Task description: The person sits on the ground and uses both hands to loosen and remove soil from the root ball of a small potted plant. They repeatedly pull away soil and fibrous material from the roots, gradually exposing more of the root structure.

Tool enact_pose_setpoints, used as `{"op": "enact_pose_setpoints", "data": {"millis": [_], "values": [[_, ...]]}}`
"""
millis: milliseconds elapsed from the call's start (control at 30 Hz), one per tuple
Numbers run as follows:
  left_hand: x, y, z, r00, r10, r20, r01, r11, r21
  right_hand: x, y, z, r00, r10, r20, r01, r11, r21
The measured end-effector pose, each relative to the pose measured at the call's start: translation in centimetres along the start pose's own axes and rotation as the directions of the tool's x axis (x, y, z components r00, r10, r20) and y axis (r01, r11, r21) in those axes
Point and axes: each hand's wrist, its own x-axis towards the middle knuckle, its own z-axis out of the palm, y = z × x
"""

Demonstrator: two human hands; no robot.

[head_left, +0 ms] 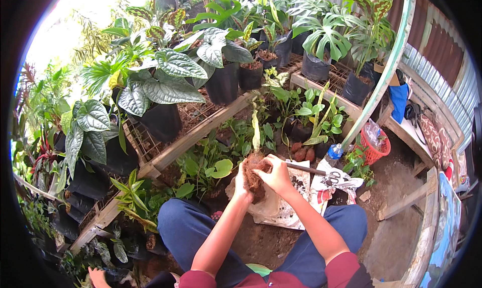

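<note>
A clump of brown coconut husk fibre (253, 175) is held up between my two hands in front of my knees. My left hand (241, 184) cups it from the left and below. From the right, the fingers of my right hand (276, 174) press on its upper side. A pale, variegated leaf (255, 132) stands upright out of the top of the clump. Below the hands, a white plastic sack (278, 212) lies on the soil with dark crumbs on it. A dark rod-like handle (305, 168) crosses the sack to the right of my right hand.
Wooden-framed mesh benches (196, 139) with plants in black bags (222, 84) run along the left and far side. A capped plastic bottle (333, 154), a printed bag (335, 182) and a red basket (374, 147) stand right. Another person's hand (98, 277) is at lower left.
</note>
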Motion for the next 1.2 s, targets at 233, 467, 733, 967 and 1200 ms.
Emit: {"op": "enact_pose_setpoints", "data": {"millis": [233, 467, 733, 967, 1200], "values": [[-0.8, 0.0, 1.0, 1.000, -0.019, 0.007, 0.019, 1.000, -0.005, 0.4, -0.6, -0.7, 0.988, 0.151, -0.020, -0.151, 0.989, 0.003], [-1.5, -0.2, 1.7, 0.998, 0.030, -0.052, -0.021, 0.985, 0.169, 0.6, 2.4, -0.1, 0.968, 0.251, 0.024, -0.251, 0.952, 0.174], [-1.0, 0.0, 0.7, 0.996, 0.059, -0.074, -0.038, 0.966, 0.258, 0.4, 3.3, 0.3, 0.966, 0.258, -0.016, -0.241, 0.921, 0.306], [-1.1, -0.7, 0.7, 0.991, 0.082, -0.109, -0.051, 0.964, 0.259, 0.7, 3.8, 0.1, 0.974, 0.218, -0.066, -0.205, 0.965, 0.161], [0.2, -0.3, -0.7, 0.961, 0.225, -0.161, -0.178, 0.949, 0.259, 0.3, 0.3, -0.4, 0.934, 0.109, -0.340, -0.174, 0.970, -0.167]]}}
